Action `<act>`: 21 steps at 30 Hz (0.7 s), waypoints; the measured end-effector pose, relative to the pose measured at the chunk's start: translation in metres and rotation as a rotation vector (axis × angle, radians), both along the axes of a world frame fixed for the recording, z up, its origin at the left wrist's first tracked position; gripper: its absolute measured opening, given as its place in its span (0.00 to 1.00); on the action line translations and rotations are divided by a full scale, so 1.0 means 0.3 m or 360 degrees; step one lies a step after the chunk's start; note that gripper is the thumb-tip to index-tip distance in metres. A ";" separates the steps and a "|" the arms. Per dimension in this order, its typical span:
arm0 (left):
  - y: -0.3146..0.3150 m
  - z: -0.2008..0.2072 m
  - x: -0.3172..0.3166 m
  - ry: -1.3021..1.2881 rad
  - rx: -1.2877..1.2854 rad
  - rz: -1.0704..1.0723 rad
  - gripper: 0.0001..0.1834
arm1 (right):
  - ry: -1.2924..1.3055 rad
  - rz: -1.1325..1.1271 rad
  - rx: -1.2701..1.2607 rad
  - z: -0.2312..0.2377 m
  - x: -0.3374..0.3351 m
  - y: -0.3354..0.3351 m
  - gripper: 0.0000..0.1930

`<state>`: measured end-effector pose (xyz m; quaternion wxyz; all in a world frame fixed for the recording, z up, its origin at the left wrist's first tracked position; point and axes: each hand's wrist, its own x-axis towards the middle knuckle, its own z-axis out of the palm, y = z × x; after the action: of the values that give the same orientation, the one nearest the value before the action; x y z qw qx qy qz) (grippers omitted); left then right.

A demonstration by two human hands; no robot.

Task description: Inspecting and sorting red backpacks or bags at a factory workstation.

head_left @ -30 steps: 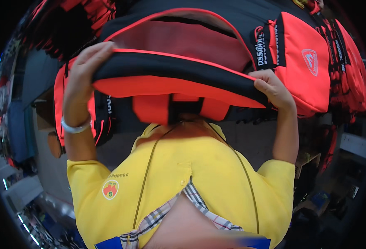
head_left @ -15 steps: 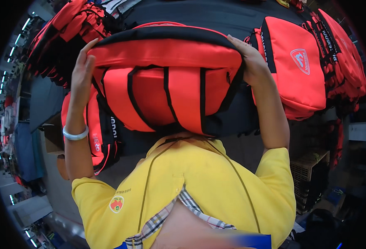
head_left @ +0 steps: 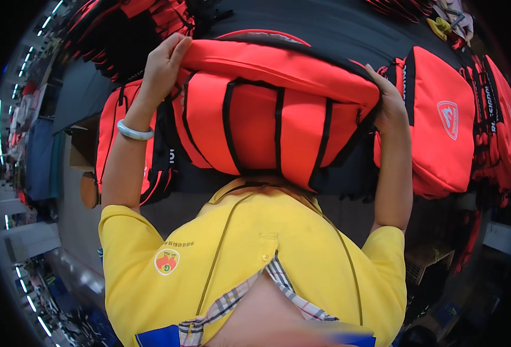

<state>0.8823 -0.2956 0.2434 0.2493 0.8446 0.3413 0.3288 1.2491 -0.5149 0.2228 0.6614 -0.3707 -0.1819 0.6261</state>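
Beyond the grip: dark table [head_left: 348, 32] — a hand could pass over it
Between left hand [head_left: 166, 65] and right hand [head_left: 391, 105]: red backpack [head_left: 254, 124] fills the way
Just outside the right hand: shield-marked bag [head_left: 438, 110]
Beyond the left hand: bag pile [head_left: 125, 43] — with a red-black bag [head_left: 112, 124] below the wrist

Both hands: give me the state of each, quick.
Left hand: closed, holding the upper left edge of the red-and-black backpack.
Right hand: holding the backpack's upper right corner; some fingers hidden.

The left hand [head_left: 166, 63] and right hand [head_left: 392, 107] hold opposite upper corners of a bright-red fabric backpack with black-edged straps [head_left: 254, 127]; a boxy red fabric bag [head_left: 435, 115] lies on the black desk [head_left: 331, 32].
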 end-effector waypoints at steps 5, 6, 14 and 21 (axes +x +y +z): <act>-0.357 0.070 0.127 0.0114 0.0912 0.0127 0.42 | -0.0142 -0.0128 0.0076 0.057 -0.017 0.026 0.15; -0.383 0.040 0.145 0.0369 0.0852 0.0222 0.46 | -0.0180 -0.0180 0.0025 0.075 -0.019 0.036 0.14; -0.340 0.505 0.081 0.1539 0.0068 -0.0333 0.16 | -0.0721 -0.0003 0.0252 0.096 0.139 0.179 0.13; -0.437 0.576 0.076 0.1481 0.0560 -0.0592 0.14 | -0.3291 -0.1165 0.0911 0.281 0.010 0.201 0.12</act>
<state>0.9050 -0.4266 0.4162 -0.0199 0.9765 0.1999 -0.0781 1.2521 -0.4548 0.3072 0.3976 -0.5763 -0.6584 -0.2762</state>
